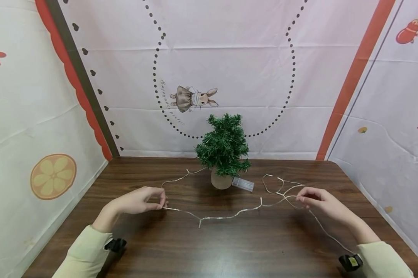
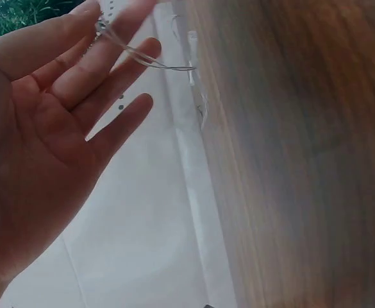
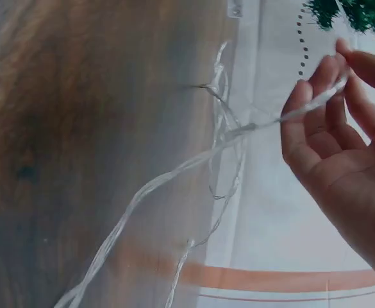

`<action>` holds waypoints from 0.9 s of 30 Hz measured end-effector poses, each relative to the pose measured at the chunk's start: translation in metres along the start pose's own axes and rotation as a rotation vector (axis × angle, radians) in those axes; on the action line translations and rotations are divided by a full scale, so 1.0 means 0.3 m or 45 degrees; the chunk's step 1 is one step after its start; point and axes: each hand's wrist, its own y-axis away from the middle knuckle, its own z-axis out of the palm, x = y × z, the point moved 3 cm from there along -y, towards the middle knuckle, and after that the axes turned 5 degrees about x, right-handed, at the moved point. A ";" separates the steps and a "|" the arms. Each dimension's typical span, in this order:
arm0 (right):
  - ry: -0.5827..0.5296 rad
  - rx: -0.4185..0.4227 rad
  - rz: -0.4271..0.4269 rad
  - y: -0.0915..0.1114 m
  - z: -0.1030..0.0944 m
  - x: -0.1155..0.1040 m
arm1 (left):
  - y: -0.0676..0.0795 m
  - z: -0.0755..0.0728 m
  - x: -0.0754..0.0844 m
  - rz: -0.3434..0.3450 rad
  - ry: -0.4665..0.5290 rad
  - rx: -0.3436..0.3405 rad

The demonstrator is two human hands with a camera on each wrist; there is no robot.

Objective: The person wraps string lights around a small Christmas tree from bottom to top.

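Note:
A thin, pale string of lights (image 1: 217, 218) runs across the brown table between both hands, with short side twigs sticking out of it. My left hand (image 1: 143, 200) pinches the string at its left part between thumb and forefinger. In the left wrist view the other fingers of the left hand (image 2: 65, 109) are spread. My right hand (image 1: 321, 200) pinches the string beside a loose tangle on the right. In the right wrist view the twisted wire (image 3: 174, 172) leads up to the thumb and fingertips of the right hand (image 3: 347, 135).
A small green artificial tree (image 1: 224, 144) on a round pale base (image 1: 221, 180) stands at the back of the table (image 1: 181, 255). A clear battery box (image 1: 243, 184) lies beside the base. A printed cloth (image 1: 229, 73) hangs behind and at both sides.

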 end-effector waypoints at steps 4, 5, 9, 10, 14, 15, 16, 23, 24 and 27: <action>-0.253 0.008 -0.048 -0.007 -0.027 -0.010 | -0.013 -0.012 -0.002 0.016 0.038 0.053; -0.316 0.007 -0.062 -0.008 -0.034 -0.013 | -0.015 -0.015 -0.003 0.023 0.038 0.072; -0.511 0.020 -0.141 -0.009 -0.059 -0.027 | -0.023 -0.024 -0.013 0.026 0.017 0.146; -0.532 0.031 -0.164 -0.008 -0.065 -0.032 | -0.025 -0.027 -0.016 0.020 0.016 0.165; -0.599 0.084 -0.210 0.000 -0.092 -0.048 | -0.033 -0.040 -0.019 0.001 0.010 0.244; -0.606 0.106 -0.221 0.002 -0.098 -0.051 | -0.035 -0.046 -0.004 -0.010 0.008 0.264; -0.642 0.101 -0.242 0.004 -0.106 -0.049 | -0.037 -0.053 0.012 -0.013 0.003 0.281; -0.561 0.265 -0.312 0.021 -0.246 0.195 | -0.052 -0.062 -0.007 -0.046 -0.012 0.323; -0.602 0.281 -0.335 0.024 -0.239 0.144 | -0.053 -0.064 -0.012 -0.042 -0.007 0.327; -0.763 0.355 -0.407 0.027 -0.225 0.029 | -0.065 -0.068 -0.030 -0.036 -0.017 0.340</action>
